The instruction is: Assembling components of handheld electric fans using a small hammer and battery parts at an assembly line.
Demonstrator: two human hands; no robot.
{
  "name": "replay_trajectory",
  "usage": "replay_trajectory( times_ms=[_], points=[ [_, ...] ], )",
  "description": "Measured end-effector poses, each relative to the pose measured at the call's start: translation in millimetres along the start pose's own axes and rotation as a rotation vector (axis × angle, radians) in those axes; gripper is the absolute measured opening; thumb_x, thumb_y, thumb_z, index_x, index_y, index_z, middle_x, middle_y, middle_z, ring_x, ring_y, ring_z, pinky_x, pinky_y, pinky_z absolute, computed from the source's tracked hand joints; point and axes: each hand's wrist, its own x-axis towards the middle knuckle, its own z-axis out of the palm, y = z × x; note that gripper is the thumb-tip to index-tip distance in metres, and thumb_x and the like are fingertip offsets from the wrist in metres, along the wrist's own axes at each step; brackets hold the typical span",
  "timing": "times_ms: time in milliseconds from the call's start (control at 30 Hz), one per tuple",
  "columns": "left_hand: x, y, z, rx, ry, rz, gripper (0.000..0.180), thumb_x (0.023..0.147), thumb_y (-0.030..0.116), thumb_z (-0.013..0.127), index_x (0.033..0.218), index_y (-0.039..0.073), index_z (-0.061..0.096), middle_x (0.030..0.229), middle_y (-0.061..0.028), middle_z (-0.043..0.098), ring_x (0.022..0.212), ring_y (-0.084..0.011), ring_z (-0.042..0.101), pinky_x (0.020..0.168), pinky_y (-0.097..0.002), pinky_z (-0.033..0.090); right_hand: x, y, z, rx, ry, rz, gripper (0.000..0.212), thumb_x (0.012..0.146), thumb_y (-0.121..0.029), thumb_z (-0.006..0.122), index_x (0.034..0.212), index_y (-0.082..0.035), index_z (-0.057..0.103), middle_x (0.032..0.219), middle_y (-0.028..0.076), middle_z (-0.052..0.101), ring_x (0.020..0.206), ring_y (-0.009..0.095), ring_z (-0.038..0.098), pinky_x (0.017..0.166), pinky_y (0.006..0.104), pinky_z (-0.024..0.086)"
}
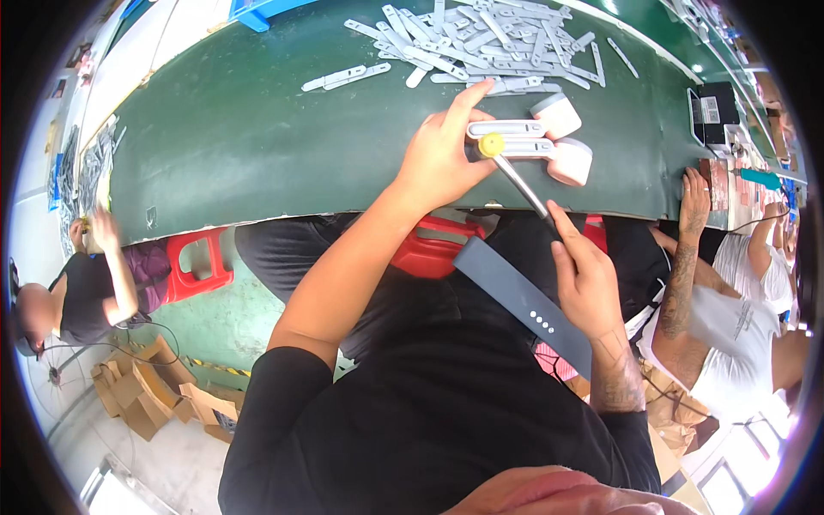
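Observation:
My right hand [586, 279] is closed round the dark grip of a small hammer [525, 190] with a metal shaft and a yellow head. The yellow head is over the near ends of two grey-handled pieces [506, 129] lying side by side. Each has a flat, slotted grey handle and a round pale pink head with a grey or white face. My left hand [438, 161] is curled round the handle ends, its index finger stretched along the far side and its thumb on the near side. Its other fingers are hidden.
Many loose grey slotted strips [481, 43] are heaped on the green table [257, 146] beyond my hands. A dark blue-grey bar [519, 300] lies over my lap. Red stools [199, 264], cardboard boxes [142, 386] and co-workers are to both sides.

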Motion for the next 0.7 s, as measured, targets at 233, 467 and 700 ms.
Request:
replay_trajectory(
  times_ms=[233, 467, 700],
  points=[
    [0.8, -3.4, -1.2, 0.049, -0.015, -0.004, 0.1, 0.075, 0.015, 0.098, 0.159, 0.013, 0.044, 0.115, -0.0132, 0.079, 0.107, -0.0355, 0.077, 0.094, -0.0444, 0.061, 1.2, 2.9, 6.6, 0.028, 0.08, -0.061, 0.051, 0.109, -0.006, 0.061, 0.158, -0.015, 0.059, 0.097, 0.021, 0.072, 0.08, 0.036, 0.07, 0.08, 0.0393, 0.058],
    [4.6, 2.7, -2.3, 0.039, -0.026, 0.008, 0.098, 0.075, 0.014, 0.098, 0.158, 0.014, 0.044, 0.114, -0.0143, 0.079, 0.105, -0.0358, 0.077, 0.094, -0.0449, 0.061, 16.2, 15.0, 5.7, 0.047, 0.256, -0.103, 0.051, 0.108, -0.004, 0.059, 0.159, -0.008, 0.055, 0.139, 0.026, 0.07, 0.12, 0.039, 0.074, 0.101, 0.04, 0.057],
    [2.6, 3.8, -2.2, 0.101, -0.039, -0.004, 0.102, 0.075, 0.013, 0.097, 0.16, 0.014, 0.041, 0.116, -0.0141, 0.079, 0.107, -0.0352, 0.077, 0.097, -0.0438, 0.06, 8.9, 14.7, 9.2, 0.015, 0.353, -0.144, 0.051, 0.11, -0.008, 0.059, 0.161, -0.011, 0.055, 0.137, 0.025, 0.071, 0.113, 0.038, 0.076, 0.097, 0.0406, 0.058]
  ],
)
